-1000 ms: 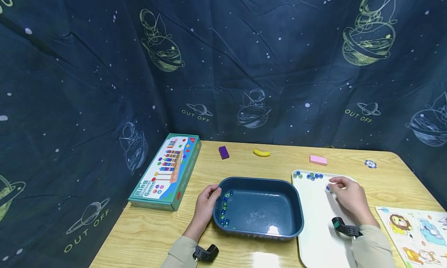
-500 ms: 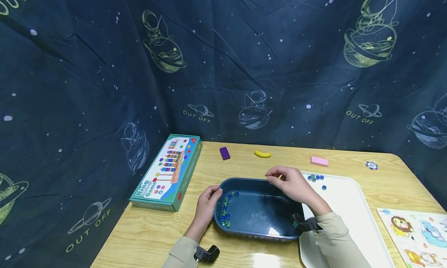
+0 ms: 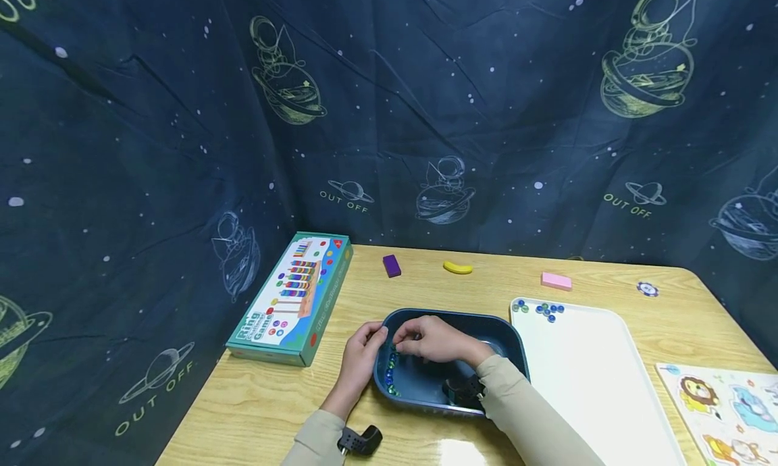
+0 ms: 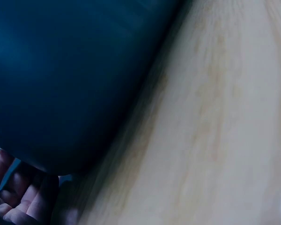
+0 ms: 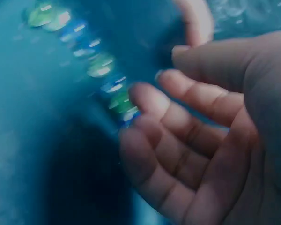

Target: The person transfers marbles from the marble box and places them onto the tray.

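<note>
A dark blue plastic basin (image 3: 450, 405) stands on the table, with a row of blue and green glass marbles (image 3: 391, 371) along its left side. My left hand (image 3: 358, 358) grips the basin's left rim, thumb over the edge; in the left wrist view its curled fingers lie against the outer wall. My right hand (image 3: 434, 339) is inside the basin, fingers bent, fingertips close above the top of the marble row. In the blurred right wrist view its fingers (image 5: 171, 136) are half curled beside the marbles; whether thumb and index finger pinch a marble is hidden.
A white tray (image 3: 595, 385) to the right holds more marbles (image 3: 547, 309) at its far left corner. A ring game box (image 3: 292, 297), purple block (image 3: 392, 266), toy banana (image 3: 457, 267), pink block (image 3: 556, 281), poker chip (image 3: 647, 289) and animal puzzle board (image 3: 720, 405) lie around.
My right hand has moved left from the tray, over the basin's far rim and down into its left part. One marble on the tray has rolled towards the others. The left hand keeps its grip.
</note>
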Demonstrator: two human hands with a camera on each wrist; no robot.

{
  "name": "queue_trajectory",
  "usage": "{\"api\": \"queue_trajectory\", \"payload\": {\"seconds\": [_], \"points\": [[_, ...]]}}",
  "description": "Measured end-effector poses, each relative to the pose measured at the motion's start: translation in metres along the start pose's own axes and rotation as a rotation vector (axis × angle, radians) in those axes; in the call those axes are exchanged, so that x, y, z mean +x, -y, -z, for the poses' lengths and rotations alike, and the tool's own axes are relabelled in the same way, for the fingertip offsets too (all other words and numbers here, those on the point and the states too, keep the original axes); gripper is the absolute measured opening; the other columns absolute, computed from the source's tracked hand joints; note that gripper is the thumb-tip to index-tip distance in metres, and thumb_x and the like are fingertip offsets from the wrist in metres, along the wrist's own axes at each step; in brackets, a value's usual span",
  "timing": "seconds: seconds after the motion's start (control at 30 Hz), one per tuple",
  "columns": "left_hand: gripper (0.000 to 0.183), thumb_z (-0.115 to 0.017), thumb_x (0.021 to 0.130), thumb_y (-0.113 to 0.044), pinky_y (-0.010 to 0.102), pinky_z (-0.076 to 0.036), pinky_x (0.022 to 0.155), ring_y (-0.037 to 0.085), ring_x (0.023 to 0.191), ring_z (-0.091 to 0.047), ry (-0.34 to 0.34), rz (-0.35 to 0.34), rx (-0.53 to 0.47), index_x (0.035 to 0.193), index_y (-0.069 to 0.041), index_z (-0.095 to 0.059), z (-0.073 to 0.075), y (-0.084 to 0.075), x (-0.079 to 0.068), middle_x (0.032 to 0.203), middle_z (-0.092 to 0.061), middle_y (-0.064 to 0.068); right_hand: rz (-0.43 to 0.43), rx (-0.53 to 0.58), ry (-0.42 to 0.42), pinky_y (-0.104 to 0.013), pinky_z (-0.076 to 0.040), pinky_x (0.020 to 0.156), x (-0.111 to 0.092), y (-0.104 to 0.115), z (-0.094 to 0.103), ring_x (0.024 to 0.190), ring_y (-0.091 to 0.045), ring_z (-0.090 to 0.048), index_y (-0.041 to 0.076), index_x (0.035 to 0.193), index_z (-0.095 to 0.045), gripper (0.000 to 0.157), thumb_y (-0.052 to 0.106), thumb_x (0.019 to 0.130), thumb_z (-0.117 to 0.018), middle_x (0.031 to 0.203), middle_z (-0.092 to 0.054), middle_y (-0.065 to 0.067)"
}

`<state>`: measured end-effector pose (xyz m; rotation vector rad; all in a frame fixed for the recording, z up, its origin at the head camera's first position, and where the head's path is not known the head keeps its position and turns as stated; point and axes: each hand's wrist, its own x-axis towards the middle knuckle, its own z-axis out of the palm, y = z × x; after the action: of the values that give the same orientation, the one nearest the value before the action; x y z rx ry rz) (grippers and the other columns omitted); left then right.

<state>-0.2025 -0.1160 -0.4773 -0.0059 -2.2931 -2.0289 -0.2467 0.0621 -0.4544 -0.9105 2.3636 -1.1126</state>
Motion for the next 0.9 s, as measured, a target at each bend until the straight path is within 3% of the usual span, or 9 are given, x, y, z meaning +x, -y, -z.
{"api": "queue_trajectory", "payload": {"seconds": [0.27, 0.43, 0.6, 0.7, 0.9], "points": [[0.025, -0.055, 0.091, -0.018, 0.022, -0.042, 0.079, 0.013, 0.088, -0.053, 0.003, -0.015, 0.02, 0.105, 0.002, -0.061, 0.0, -0.005, 0.001, 0.101, -0.062, 0.018, 0.029, 0.019, 0.096, -0.019, -0.042, 0.05, 0.001, -0.004, -0.011, 0.056, -0.003, -0.052, 0.007, 0.098, -0.067, 0.017, 0.017, 0.086, -0.062, 0.074, -0.065, 0.006], [0.025, -0.055, 0.091, -0.017, 0.022, -0.042, 0.079, 0.013, 0.089, -0.054, -0.002, -0.014, 0.02, 0.105, 0.003, -0.061, -0.001, -0.005, 0.001, 0.102, -0.062, 0.018, 0.039, 0.123, 0.237, -0.021, -0.047, 0.055, -0.001, 0.001, -0.014, 0.066, -0.005, -0.059, 0.002, 0.105, -0.064, 0.025, 0.013, 0.083, -0.065, 0.079, -0.068, 0.004], [0.025, -0.055, 0.09, -0.017, 0.023, -0.042, 0.079, 0.016, 0.09, -0.054, -0.01, -0.011, 0.02, 0.104, 0.003, -0.061, -0.001, -0.005, 0.001, 0.102, -0.063, 0.018, 0.01, 0.293, 0.388, -0.031, -0.052, 0.063, -0.003, 0.001, -0.016, 0.072, -0.013, -0.063, -0.003, 0.109, -0.06, 0.027, 0.004, 0.083, -0.062, 0.084, -0.068, -0.006], [0.026, -0.055, 0.091, -0.017, 0.023, -0.042, 0.079, 0.017, 0.091, -0.054, -0.009, -0.012, 0.022, 0.105, 0.003, -0.061, 0.0, -0.004, -0.001, 0.103, -0.062, 0.019, 0.015, 0.329, 0.46, -0.028, -0.052, 0.065, -0.003, 0.0, -0.018, 0.073, -0.011, -0.062, -0.002, 0.108, -0.06, 0.025, 0.001, 0.083, -0.06, 0.084, -0.068, -0.005], [0.025, -0.055, 0.091, -0.017, 0.024, -0.042, 0.079, 0.017, 0.091, -0.054, -0.012, -0.018, 0.025, 0.105, 0.002, -0.061, 0.0, -0.003, -0.001, 0.102, -0.063, 0.016, 0.045, 0.307, 0.492, -0.022, -0.05, 0.065, -0.003, -0.001, -0.02, 0.073, -0.006, -0.06, -0.001, 0.099, -0.063, 0.019, -0.002, 0.081, -0.06, 0.08, -0.066, 0.0]]}}
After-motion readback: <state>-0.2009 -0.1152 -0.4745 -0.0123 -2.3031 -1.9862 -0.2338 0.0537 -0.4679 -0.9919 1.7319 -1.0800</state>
